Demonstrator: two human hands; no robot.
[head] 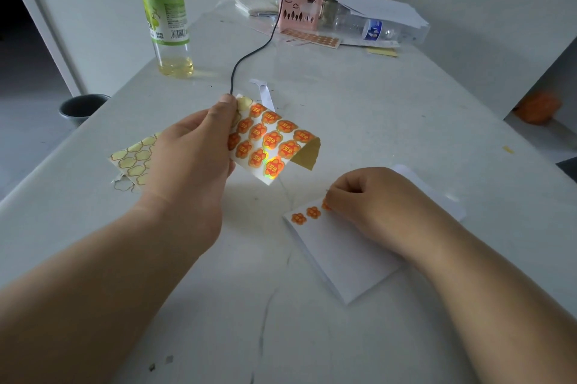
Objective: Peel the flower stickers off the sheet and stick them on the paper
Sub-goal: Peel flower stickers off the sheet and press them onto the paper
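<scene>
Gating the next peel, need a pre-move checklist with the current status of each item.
1. Grip of left hand on sticker sheet: ok, corner pinched, sheet held off the table.
2. Stickers left on the sheet: ok, several rows.
3. The right hand free to peel: not ok, fingers curled on the third sticker.
4. That sticker flat on the paper: cannot tell, the hand covers most of it.
5. Room on the paper: ok, bare below the sticker row.
</scene>
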